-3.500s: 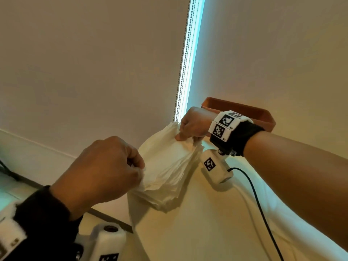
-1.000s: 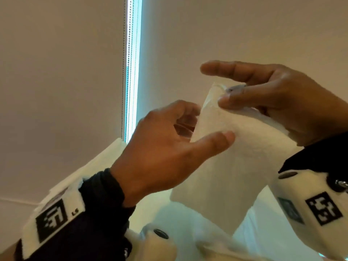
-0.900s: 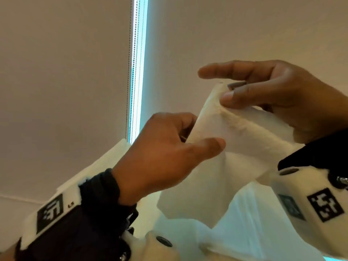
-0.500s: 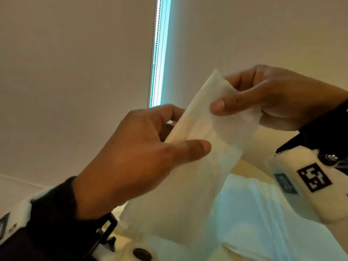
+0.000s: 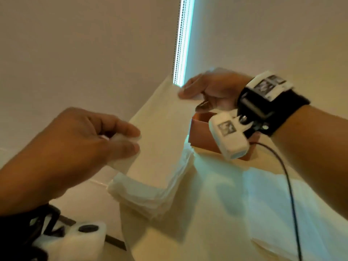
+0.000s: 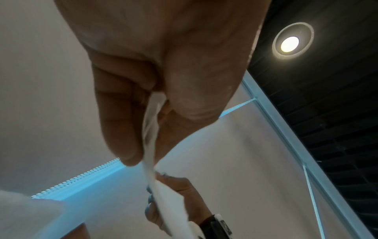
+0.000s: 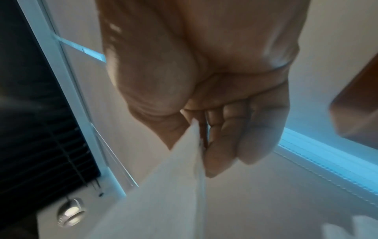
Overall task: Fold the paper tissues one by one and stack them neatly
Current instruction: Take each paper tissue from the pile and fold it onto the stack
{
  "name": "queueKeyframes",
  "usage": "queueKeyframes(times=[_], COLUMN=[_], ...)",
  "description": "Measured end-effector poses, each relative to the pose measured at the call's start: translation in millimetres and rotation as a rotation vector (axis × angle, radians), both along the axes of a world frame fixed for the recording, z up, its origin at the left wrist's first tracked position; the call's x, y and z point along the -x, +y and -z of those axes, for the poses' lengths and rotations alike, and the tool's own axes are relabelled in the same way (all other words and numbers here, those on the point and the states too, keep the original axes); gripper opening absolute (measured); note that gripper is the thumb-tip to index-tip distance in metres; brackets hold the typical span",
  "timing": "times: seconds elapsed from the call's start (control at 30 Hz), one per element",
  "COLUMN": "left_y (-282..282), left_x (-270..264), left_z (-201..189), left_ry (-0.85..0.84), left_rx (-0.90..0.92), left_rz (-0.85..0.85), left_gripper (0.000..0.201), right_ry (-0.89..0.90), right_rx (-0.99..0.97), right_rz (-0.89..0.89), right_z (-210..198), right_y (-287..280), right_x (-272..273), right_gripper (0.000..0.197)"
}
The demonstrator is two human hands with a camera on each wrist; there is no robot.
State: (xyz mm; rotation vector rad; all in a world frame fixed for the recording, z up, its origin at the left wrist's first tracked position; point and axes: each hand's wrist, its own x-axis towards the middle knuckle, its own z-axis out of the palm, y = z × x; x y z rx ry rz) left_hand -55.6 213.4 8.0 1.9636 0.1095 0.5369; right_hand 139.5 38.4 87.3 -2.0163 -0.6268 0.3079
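Note:
A white paper tissue [image 5: 160, 132], folded into a long strip, hangs in the air between my two hands. My left hand [image 5: 120, 136] pinches its near end between thumb and fingers; the left wrist view shows the tissue [image 6: 151, 129] clamped in that pinch. My right hand [image 5: 190, 95] pinches the far end, and the right wrist view shows the tissue [image 7: 163, 186] coming out from between thumb and fingers. Below the held strip lies a stack of white tissues [image 5: 150, 193] on the pale table [image 5: 207, 213]. More flat tissues [image 5: 273, 213] lie at the right.
A brown tray [image 5: 199, 129] stands at the back of the table, behind my right wrist camera. A black cable [image 5: 290, 194] runs down from my right wrist over the table. A wall and a lit window-blind gap [image 5: 183, 40] rise behind.
The hands moved apart and lower, stretching the folded tissue lengthwise over the stack. The right hand went from the pile to holding the tissue's far end. My view dropped toward the table.

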Motion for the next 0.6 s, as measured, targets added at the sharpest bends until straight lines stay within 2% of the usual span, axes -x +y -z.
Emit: queueKeyframes(times=[0.13, 0.37, 0.5, 0.6], left_y=[-7.2, -4.4, 3.5, 4.9], left_x=[1.8, -17.6, -22.2, -23.3], left_z=[15.8, 37.1, 45.7, 47.6], left_ry=[0.183, 0.354, 0.453, 0.477], left_rx=[-0.038, -0.392, -0.429, -0.443], left_rz=[-0.006, -0.112, -0.108, -0.099], left_gripper=[0.008, 0.012, 0.012, 0.013], right_ry=[0.011, -0.083, -0.165, -0.172], right_rx=[0.191, 0.432, 0.596, 0.603], right_rz=[0.076, 0.108, 0.107, 0.117], right_z=[49.5, 92.6, 106.5, 112.5], right_y=[12.4, 26.2, 29.2, 28.4], right_x=[-18.3, -37.5, -39.8, -42.2], right_gripper=[0.011, 0.020, 0.024, 0.024])
